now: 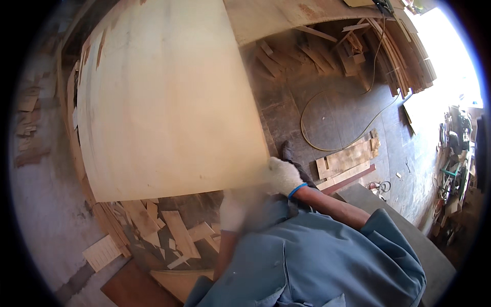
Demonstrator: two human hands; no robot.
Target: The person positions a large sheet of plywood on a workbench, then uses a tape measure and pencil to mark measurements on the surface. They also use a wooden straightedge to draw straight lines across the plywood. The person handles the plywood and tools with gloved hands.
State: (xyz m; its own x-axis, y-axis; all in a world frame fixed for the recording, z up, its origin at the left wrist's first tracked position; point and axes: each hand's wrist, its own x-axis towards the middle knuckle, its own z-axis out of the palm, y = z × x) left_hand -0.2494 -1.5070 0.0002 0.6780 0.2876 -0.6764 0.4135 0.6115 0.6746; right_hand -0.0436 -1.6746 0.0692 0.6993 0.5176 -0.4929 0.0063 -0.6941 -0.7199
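Observation:
A large pale plywood sheet (pixel 169 112) spreads out in front of me, its near right corner close to my body. At that corner my right hand (pixel 284 177), in a white knitted glove with a blue cuff, is closed on the sheet's right edge. My left hand (pixel 232 209), also in a white glove, is at the near edge of the sheet, just left of the corner. Its fingers are hidden by the sheet and by a blurred patch over the picture, so their grip does not show.
Wood offcuts (pixel 179 233) litter the floor below the sheet's near edge. A yellowish hose (pixel 306 134) loops across the floor on the right, near some flat boards (pixel 348 158). Stacked wood strips (pixel 394 56) stand at the far right. Tools (pixel 452 169) crowd the right side.

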